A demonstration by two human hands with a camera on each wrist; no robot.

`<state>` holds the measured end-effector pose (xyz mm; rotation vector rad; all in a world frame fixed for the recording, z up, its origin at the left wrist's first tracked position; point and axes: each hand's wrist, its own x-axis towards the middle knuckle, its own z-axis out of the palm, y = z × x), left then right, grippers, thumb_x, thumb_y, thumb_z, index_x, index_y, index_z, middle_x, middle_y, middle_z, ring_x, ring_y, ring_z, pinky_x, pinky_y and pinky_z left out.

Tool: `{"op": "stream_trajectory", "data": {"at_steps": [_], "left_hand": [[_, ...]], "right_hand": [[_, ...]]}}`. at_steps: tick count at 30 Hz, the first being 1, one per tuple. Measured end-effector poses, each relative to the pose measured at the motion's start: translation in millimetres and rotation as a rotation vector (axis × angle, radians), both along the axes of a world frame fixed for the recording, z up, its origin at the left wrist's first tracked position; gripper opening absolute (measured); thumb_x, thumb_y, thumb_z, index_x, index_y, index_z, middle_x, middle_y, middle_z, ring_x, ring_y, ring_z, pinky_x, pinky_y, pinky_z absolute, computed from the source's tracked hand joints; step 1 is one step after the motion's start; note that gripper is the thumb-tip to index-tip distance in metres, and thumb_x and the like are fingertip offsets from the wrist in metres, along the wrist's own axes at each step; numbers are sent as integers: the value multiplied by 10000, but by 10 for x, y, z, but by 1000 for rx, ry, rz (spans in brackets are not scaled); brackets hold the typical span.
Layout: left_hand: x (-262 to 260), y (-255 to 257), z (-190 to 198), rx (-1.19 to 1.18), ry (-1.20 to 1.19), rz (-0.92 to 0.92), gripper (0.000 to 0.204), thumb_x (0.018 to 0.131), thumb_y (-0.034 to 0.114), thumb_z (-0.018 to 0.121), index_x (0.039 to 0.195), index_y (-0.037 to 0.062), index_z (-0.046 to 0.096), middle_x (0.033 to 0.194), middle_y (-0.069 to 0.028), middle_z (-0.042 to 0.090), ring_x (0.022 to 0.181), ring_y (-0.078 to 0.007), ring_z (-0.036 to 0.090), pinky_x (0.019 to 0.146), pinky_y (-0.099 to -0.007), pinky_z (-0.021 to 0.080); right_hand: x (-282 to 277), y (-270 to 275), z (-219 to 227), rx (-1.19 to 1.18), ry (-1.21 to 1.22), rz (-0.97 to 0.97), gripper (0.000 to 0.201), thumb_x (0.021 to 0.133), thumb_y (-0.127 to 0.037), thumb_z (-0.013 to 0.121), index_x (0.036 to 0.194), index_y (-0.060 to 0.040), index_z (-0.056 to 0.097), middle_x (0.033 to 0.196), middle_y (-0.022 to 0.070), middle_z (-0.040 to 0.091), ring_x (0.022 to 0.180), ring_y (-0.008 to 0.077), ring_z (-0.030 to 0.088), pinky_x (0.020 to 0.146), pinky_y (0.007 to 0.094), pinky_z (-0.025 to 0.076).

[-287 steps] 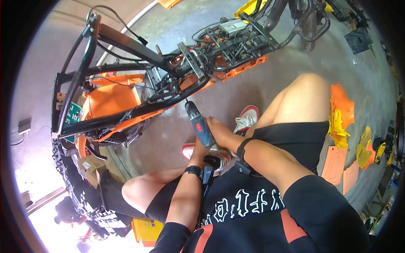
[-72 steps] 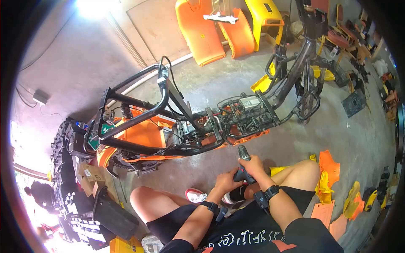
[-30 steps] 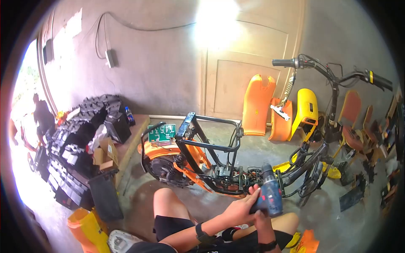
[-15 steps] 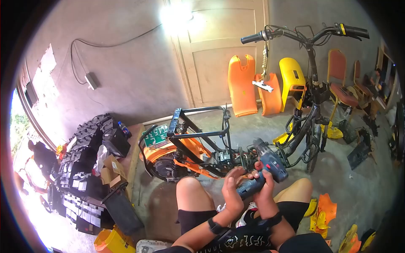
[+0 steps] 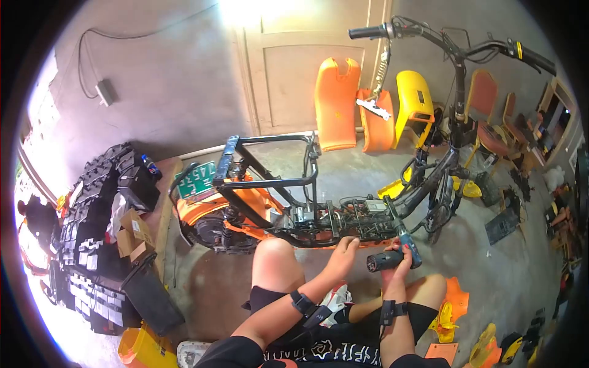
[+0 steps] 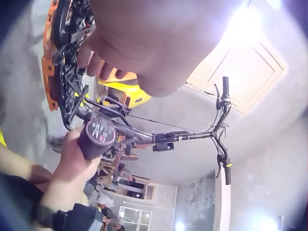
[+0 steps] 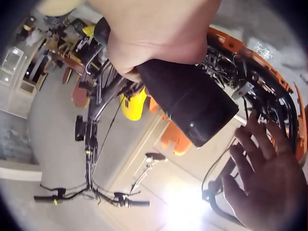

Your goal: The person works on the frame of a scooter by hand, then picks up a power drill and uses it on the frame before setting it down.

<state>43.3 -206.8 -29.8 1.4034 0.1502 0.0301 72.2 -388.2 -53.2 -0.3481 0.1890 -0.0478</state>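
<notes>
Head cam: concrete floor (image 5: pixel 343 178), door (image 5: pixel 294 67); right hand (image 5: pixel 397 260) grips drill (image 5: pixel 392 256), left hand (image 5: pixel 343 253) open.

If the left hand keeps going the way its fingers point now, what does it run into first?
Most likely the scooter frame: the left hand reaches open-fingered toward its wiring and lower rail, close already. Depth is unclear; contact can't be confirmed.

My head camera looks forward and down from above at the stripped scooter frame (image 5: pixel 294 208). Both wrist cameras sit very close, tilted upward past each hand. All three views share the handlebars (image 6: pixel 222 130) and the drill (image 7: pixel 187 103).
</notes>
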Motion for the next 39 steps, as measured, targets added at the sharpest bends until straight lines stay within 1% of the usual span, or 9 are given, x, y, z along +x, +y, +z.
{"op": "stream_trajectory", "data": {"at_steps": [2,4,6,7,10,15,20,26,39], "left_hand": [[-25,128,-199,310,190,-129,409,869,290,476,1125,-27,507,1032,-160,606,988,-253,567,871,-348,421],[-15,167,-370,265,299,-172,393,825,266,510,1092,-19,549,972,-150,631,934,-241,600,827,-349,448],[-83,243,-107,101,388,-213,354,822,246,505,1044,-19,578,961,-142,635,906,-214,608,806,-321,452],[-92,311,37,97,371,-243,365,833,222,491,1139,26,524,958,-58,634,899,-151,590,718,-280,451],[-25,490,-79,195,301,-88,321,847,197,511,1109,13,539,946,-60,638,872,-142,584,703,-277,441],[-110,693,5,152,375,-55,264,883,192,488,1079,23,539,993,-64,630,907,-146,583,742,-272,433],[-228,762,-44,67,426,-84,243,899,185,478,1062,13,532,990,-73,633,908,-143,590,748,-277,438],[-290,798,-55,73,394,-53,245,896,150,486,1068,-17,533,960,-97,636,889,-150,597,733,-259,442],[-272,826,-38,38,385,-37,252,896,134,485,1079,-36,519,954,-111,631,897,-157,599,763,-252,446]], "right_hand": [[6,-237,-439,232,152,75,325,779,-121,566,1066,5,478,920,71,564,733,127,558,742,275,494],[-19,-362,-661,367,232,55,321,751,-92,587,1045,-1,494,821,58,584,750,137,583,745,267,498],[43,-543,-1043,598,146,263,354,756,-111,565,1070,24,470,936,84,555,787,139,589,765,292,505],[80,-593,-1135,629,176,255,367,750,-104,564,1083,17,466,917,81,563,786,145,597,772,296,505],[24,-550,-1037,487,318,89,362,754,-106,547,1086,14,465,889,73,571,761,153,599,777,298,504],[-5,-695,-1381,281,309,90,401,729,-123,550,1091,26,463,821,67,585,736,153,601,760,308,512],[65,-543,-1268,480,388,91,403,703,-112,570,1074,18,481,826,61,581,708,160,598,715,292,519],[28,-523,-1304,301,378,86,319,716,-108,528,1021,-21,495,764,32,592,699,161,604,710,306,505],[33,-479,-1256,338,389,95,344,716,-147,557,1020,1,496,762,29,575,679,154,580,707,290,511]]}}
